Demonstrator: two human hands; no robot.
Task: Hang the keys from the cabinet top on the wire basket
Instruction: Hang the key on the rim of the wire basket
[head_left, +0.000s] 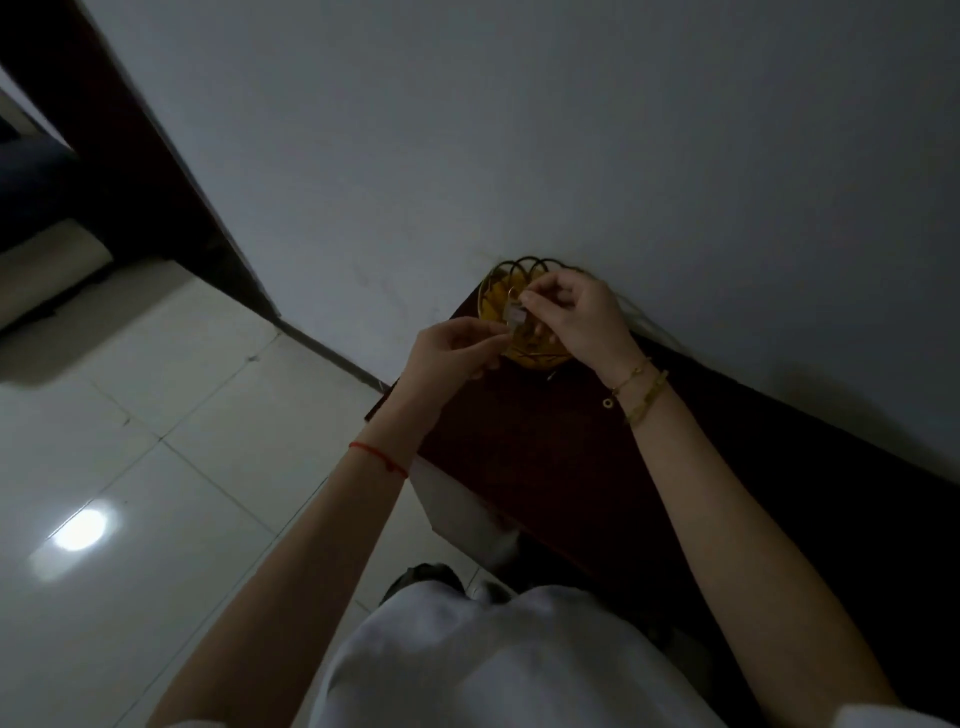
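A round gold wire basket (500, 283) stands on the far left corner of a dark red-brown cabinet top (524, 431), against the wall. Both hands hover over it. My left hand (451, 358) pinches one end of a small pale key piece (515, 316) at the basket's near rim. My right hand (574, 317) pinches the keys from above, fingers closed around the ring end. The scene is dim, so the keys show only as a small grey shape between the fingertips. Much of the basket is hidden behind my hands.
A grey wall (571, 130) rises right behind the basket. Glossy white floor tiles (156, 467) lie to the left, with a dark door frame (156, 171) beyond. A small ring-shaped object (607, 402) sits on the cabinet near my right wrist.
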